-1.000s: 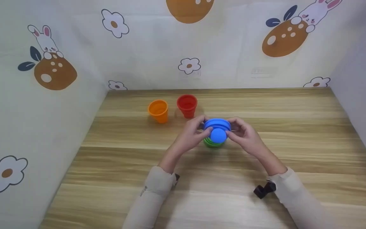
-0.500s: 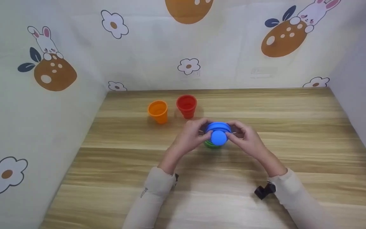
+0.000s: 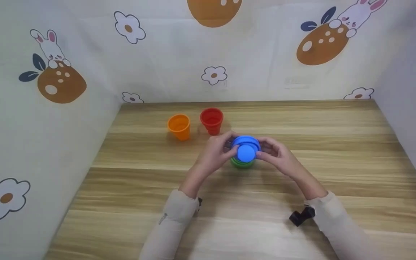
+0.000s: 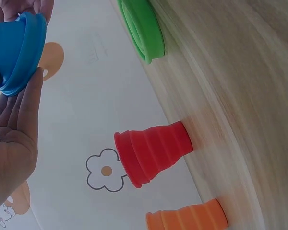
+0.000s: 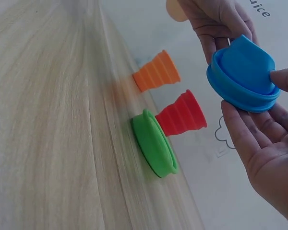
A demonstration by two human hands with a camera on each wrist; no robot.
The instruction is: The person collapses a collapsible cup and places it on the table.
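A blue collapsible cup (image 3: pixel 246 153) is held up over the table between both hands, its round base facing the head camera. My left hand (image 3: pixel 213 153) grips its left side, thumb near the base and fingers round the far rim. On the other side my right hand (image 3: pixel 282 159) holds it the same way, its thumb beside the base. In the right wrist view the blue cup (image 5: pixel 245 76) looks partly folded, one side of its wall sticking up in a peak. Below it a green collapsible cup (image 5: pixel 153 143), folded flat, lies on the table, partly hidden in the head view.
A red collapsible cup (image 3: pixel 212 121) and an orange one (image 3: pixel 179 127) stand extended, mouths up, behind and left of the hands. The wooden table (image 3: pixel 139 202) meets a printed cloth wall (image 3: pixel 172 50) at the back, with more walls at both sides.
The blue cup dipped slightly, then rose and shifted a little left with both hands, its tilt changing. Around its base the thumbs have shifted slightly. The other cups stay put.
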